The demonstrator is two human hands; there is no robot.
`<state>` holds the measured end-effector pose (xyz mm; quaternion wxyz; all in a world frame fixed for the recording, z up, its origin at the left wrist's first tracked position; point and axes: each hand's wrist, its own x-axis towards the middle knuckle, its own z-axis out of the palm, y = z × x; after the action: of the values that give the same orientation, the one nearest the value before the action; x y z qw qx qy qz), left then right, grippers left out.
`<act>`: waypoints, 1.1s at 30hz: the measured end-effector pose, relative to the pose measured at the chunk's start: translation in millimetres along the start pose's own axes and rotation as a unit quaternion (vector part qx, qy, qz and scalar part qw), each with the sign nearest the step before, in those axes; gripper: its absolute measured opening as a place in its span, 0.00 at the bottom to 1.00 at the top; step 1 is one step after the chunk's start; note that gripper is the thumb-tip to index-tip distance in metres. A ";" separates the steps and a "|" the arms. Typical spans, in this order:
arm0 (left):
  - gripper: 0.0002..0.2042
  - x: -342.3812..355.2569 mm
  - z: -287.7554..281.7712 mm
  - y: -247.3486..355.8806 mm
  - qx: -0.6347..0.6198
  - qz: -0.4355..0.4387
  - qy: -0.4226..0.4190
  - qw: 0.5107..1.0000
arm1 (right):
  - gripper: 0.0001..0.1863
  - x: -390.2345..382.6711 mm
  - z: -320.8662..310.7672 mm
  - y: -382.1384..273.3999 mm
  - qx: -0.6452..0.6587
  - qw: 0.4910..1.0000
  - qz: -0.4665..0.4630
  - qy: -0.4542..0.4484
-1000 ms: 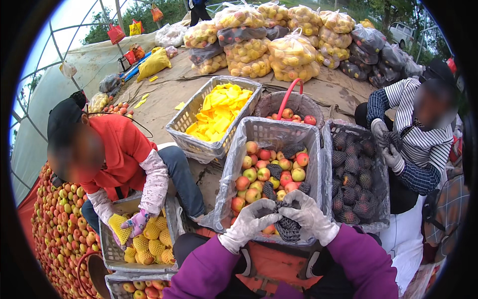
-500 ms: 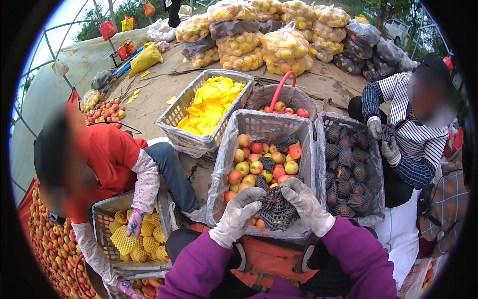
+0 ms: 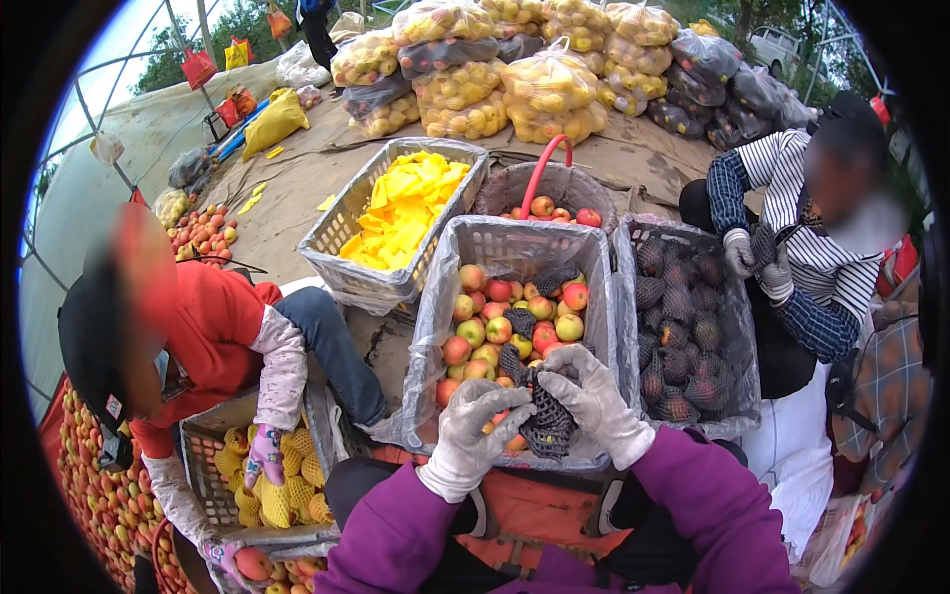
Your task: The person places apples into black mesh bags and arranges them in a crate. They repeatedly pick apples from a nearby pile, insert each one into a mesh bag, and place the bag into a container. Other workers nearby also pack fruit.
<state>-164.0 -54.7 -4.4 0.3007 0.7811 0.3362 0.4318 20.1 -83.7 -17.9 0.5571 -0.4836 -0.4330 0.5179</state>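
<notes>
Both my gloved hands are above the near end of a plastic-lined crate [image 3: 426, 371] of red and green apples [image 3: 495, 322]. Between them hangs a black foam net sleeve [image 3: 547, 428], bunched at the top and slack below; I cannot tell whether anything is inside. My left hand [image 3: 480, 436] pinches its left edge with thumb and fingertips. My right hand [image 3: 598, 404] is closed on its upper right edge, fingers bent. More black net sleeves [image 3: 522, 322] lie loose among the apples.
Right of my crate, another holds black-netted apples [image 3: 683, 342]; a co-worker's gloved hands [image 3: 757, 262] hold a netted piece there. On the left, a co-worker's hand holds an apple [image 3: 253, 563] beside yellow-netted fruit [image 3: 287, 485]. Beyond are a yellow-sleeve crate [image 3: 411, 203] and a red-handled basket [image 3: 539, 183].
The net sleeve is narrower and hangs lower between my hands; my right hand has shifted left and closed in. The left co-worker's lower hand now shows an apple.
</notes>
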 end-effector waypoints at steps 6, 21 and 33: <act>0.21 -19.9 19.5 -19.8 -0.054 -0.059 -0.072 0.994 | 0.12 -1.3 2.9 -5.6 0.024 1.000 0.015 -0.005; 0.10 -6.5 5.4 -14.3 -0.210 -0.087 0.012 0.974 | 0.14 1.9 -3.1 -9.9 -0.007 0.999 0.033 -0.010; 0.10 -2.7 5.6 -16.8 -0.563 -0.297 0.050 0.770 | 0.26 -6.7 -2.1 -4.0 0.137 0.975 0.118 -0.128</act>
<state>-164.6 -47.8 -21.0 0.7823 0.3109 0.2628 0.4715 22.2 -90.6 -14.1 0.4926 -0.3799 -0.3654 0.6925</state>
